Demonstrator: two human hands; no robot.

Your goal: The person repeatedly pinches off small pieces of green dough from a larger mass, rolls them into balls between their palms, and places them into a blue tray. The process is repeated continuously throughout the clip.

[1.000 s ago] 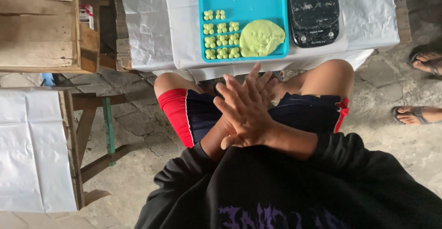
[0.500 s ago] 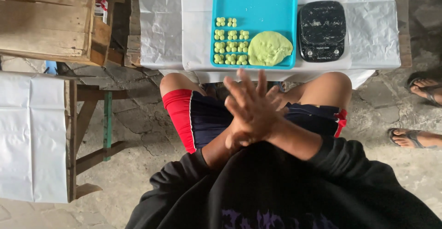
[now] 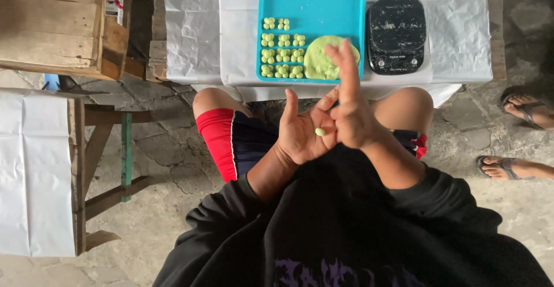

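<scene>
- A wooden crate [image 3: 52,27] stands far left, well apart from the hands, with a white-papered side table [image 3: 34,171] below it.
- The left hand [image 3: 300,134] lies palm up over the lap, its grip wide and loose, cradling a small pale-green dough ball [image 3: 319,131].
- The ball sits on the palm just beside the right hand; it looks very light, soft and easily squashed, so it is best pinched gently at its sides.
- The right hand [image 3: 352,116] touches the left, fingers stretched up, grip spread and gripping nothing.
- On the worktop [image 3: 190,33] beyond, a teal tray [image 3: 314,1] carries rows of finished balls [image 3: 283,56] beside a green dough lump [image 3: 320,62].
- A black kitchen scale [image 3: 396,33] stands just right of the tray.
</scene>
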